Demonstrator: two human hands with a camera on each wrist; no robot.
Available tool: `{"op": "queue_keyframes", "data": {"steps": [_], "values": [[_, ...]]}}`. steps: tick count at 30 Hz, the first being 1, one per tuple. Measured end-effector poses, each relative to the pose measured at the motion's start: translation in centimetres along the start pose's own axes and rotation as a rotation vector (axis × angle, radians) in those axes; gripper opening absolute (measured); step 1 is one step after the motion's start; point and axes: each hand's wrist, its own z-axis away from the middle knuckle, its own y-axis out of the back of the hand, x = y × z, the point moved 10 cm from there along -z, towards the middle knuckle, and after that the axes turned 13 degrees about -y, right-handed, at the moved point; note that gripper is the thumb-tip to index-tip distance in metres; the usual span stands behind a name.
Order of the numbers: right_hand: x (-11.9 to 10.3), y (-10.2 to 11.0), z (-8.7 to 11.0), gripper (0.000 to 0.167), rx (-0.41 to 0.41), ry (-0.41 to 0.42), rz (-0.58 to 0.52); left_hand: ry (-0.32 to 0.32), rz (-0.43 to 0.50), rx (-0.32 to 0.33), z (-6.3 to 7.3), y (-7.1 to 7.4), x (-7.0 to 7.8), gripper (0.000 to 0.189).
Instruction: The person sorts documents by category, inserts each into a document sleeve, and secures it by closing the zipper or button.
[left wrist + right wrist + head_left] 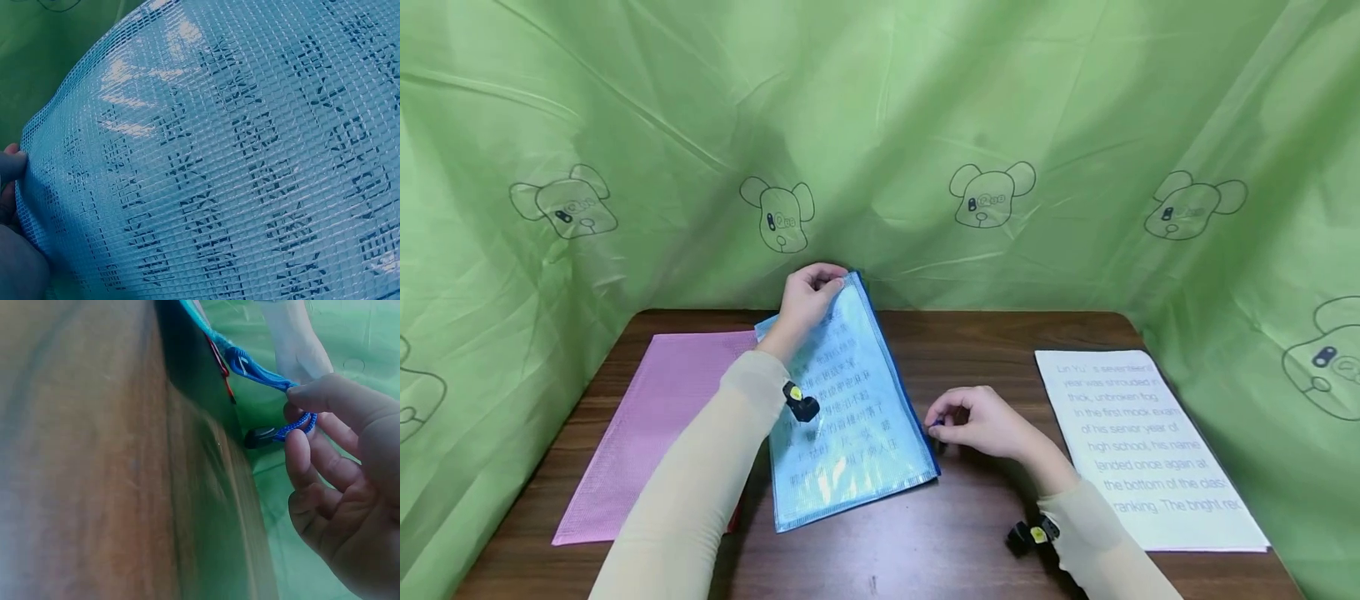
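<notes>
A blue mesh zipper pouch point(857, 433) stands tilted over the table, printed paper showing through it. My left hand point(805, 304) pinches its top corner, and the left wrist view shows the fingertips at the edge of the mesh point(187, 162). Down by the pouch's right edge, my right hand point(988, 421) holds the zipper's pull cord point(305, 425) between thumb and fingers. The cord is braided blue and ends in a black tip point(259, 437). In the right wrist view the slider point(237, 359) sits on the pouch's edge.
On the left of the wooden table point(977, 533) lies a pink mesh pouch point(655, 417), partly under the blue one and my left arm. A stack of white printed sheets point(1150, 450) lies on the right. Behind hangs a green curtain point(880, 125) with bear-head drawings.
</notes>
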Motion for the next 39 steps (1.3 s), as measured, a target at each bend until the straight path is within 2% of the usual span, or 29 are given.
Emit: {"op": "queue_keyframes", "data": {"steps": [8,17,26,32,39], "values": [[-0.5,-0.7,1.7,0.012,-0.054,0.05,-0.008,0.01,0.0,0.013,-0.1,0.3,-0.2,0.015],[-0.4,-0.8,2.0,0.015,-0.076,0.077,0.02,0.009,-0.046,0.04,-0.4,1.5,-0.7,0.015],[0.3,-1.1,2.0,0.012,-0.132,0.087,0.01,0.024,-0.064,0.058,-0.3,2.4,-0.7,0.015],[1.0,-1.6,1.8,0.012,-0.182,0.048,0.01,0.032,-0.095,0.059,-0.4,2.3,-0.9,0.015],[0.9,-2.2,2.0,0.011,-0.262,0.044,0.028,0.015,-0.089,0.021,-0.4,1.0,-0.2,0.015]]}}
